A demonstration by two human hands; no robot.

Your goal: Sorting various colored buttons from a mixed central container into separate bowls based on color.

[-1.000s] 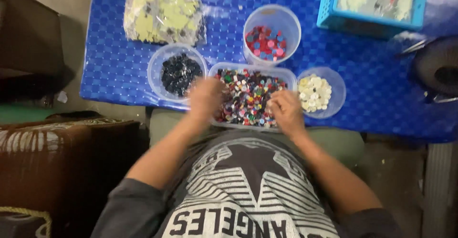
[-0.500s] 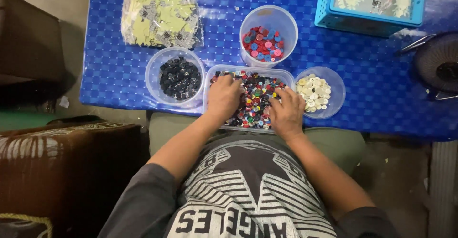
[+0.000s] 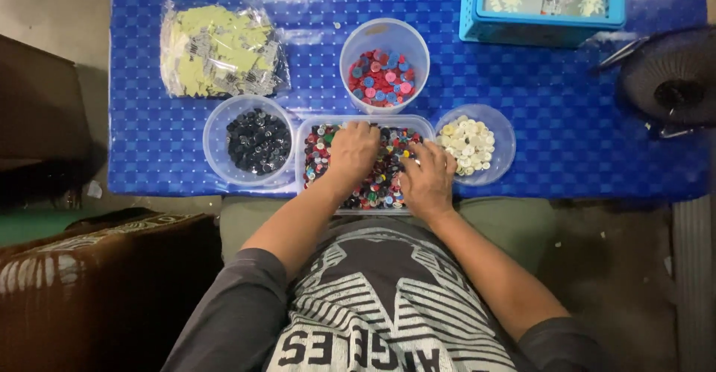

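Both hands rest palm-down in the mixed buttons point(image 3: 388, 174) of the clear rectangular tray point(image 3: 365, 121). The left hand point(image 3: 353, 150) has curled fingers; the right hand point(image 3: 426, 178) spreads its fingers; whether either pinches a button I cannot tell. Risk: a sweep towards 3 o'clock could flick buttons into the white-button bowl point(image 3: 501, 130), or towards 9 o'clock into the black-button bowl point(image 3: 218, 130).

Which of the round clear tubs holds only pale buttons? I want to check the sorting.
The round tub right of the rectangular tray, beside the right hand. The left tub holds dark ones, the far cup red and blue.
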